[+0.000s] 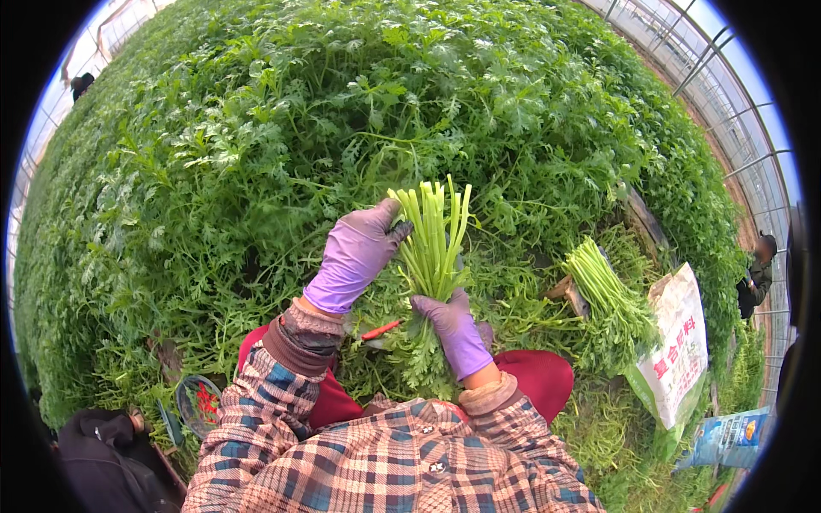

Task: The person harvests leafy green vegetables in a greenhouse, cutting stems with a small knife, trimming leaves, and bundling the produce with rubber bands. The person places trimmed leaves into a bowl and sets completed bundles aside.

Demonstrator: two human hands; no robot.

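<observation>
My right hand (454, 330), in a purple glove, grips a bunch of leafy greens (436, 240) around its lower stems. The pale cut ends point up and away from me, and the leaves hang down below that hand. My left hand (359, 250), gloved alike, touches the left side of the bunch near the cut ends with thumb and fingers. Whether it grips any stems is unclear. Below the left hand, a red handle (380, 330), seemingly of a knife, lies among the leaves between my knees.
Dense standing greens (385, 96) fill the ground ahead. At right, a pile of cut greens (603, 288) lies beside a printed white sack (680, 346) and a blue bag (728, 436). A bucket with red items (206, 401) stands lower left, near a person's dark sleeve (109, 449). Another person (758, 276) is far right.
</observation>
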